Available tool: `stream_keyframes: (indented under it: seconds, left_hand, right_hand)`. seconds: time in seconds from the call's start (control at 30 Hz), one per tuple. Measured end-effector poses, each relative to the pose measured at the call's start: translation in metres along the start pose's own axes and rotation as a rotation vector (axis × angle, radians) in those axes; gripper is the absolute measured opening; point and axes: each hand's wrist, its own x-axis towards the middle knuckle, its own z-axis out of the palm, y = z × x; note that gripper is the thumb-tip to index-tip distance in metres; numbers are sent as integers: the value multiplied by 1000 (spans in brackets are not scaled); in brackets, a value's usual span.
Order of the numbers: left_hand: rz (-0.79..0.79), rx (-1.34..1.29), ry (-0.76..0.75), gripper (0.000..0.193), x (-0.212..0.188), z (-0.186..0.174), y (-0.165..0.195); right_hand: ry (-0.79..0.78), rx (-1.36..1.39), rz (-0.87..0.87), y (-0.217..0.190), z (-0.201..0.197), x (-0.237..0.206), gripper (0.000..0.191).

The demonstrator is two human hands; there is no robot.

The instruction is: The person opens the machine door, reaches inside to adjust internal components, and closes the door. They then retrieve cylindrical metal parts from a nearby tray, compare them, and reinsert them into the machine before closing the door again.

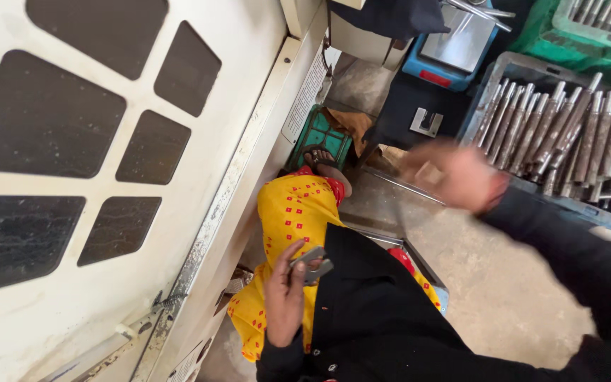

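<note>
Head view, looking down: my left hand [286,301] pinches a small grey metal piece [311,262] near my waist, fingers closed on its near edge; I judge it stiff, weighty, slick, best held by its flat sides; my right hand [454,177] is blurred, grip unreadable, near a crate of metal rods [567,131].

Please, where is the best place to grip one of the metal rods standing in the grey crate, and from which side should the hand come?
Probably at the top end, coming from above. The metal rods lean packed side by side in the grey crate, so only their upper ends stand free; the shafts have no gap for fingers. The right hand, blurred, is nearest them. The left hand holds a small metal piece.
</note>
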Motion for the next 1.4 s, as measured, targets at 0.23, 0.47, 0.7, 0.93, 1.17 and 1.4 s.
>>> stream_keyframes:
  seconds: [0.23, 0.47, 0.7, 0.93, 1.17, 1.4]
  left_hand:
    - [101, 62, -42, 40, -26, -3, -12]
    - [1, -228, -43, 43, -44, -25, -39]
    - [19, -161, 86, 40, -62, -58, -66]
    - [-35, -126, 126, 41, -74, -69, -78]
    - [56, -52, 80, 41, -61, -69, -68]
    - [31, 42, 28, 40, -57, -67, -68]
  right_hand:
    - [-373, 617, 150, -119, 137, -24, 21]
    - [-67, 302, 0, -53, 146, 4, 17]
    - [364, -815, 174, 87, 95, 75, 18]
    - [292, -850, 290, 99, 118, 62, 22]
    - [441, -563, 228, 33, 66, 13, 17]
    - [520, -877, 588, 95, -39, -34, 12]
